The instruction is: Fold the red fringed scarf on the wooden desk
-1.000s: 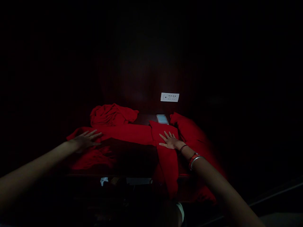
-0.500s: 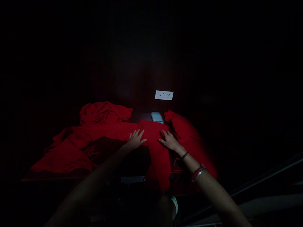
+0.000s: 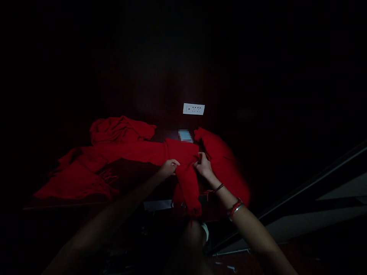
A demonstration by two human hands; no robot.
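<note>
A red fringed scarf (image 3: pixel 137 152) lies across a dark tabletop, folded at a corner so that one end hangs over the front edge. My left hand (image 3: pixel 169 168) pinches the left edge of that hanging part. On its opposite edge, my right hand (image 3: pixel 203 165) has its fingers closed on the cloth, which is drawn up slightly between the two hands. To the left, the scarf's other end spreads out in loose folds with fringe. Bracelets (image 3: pixel 235 208) circle my right forearm.
A crumpled red cloth (image 3: pixel 122 130) sits at the back left, and a red cushion-like bundle (image 3: pixel 220 160) at the right. Behind the scarf is a small pale blurred item (image 3: pixel 185 136). A white socket plate (image 3: pixel 194 109) is on the dark wall. My knee (image 3: pixel 195 235) shows below the table edge.
My left hand has moved right from the scarf's left end to its hanging part. Both hands went from flat and spread to gripping the cloth, and the hanging end has risen a little.
</note>
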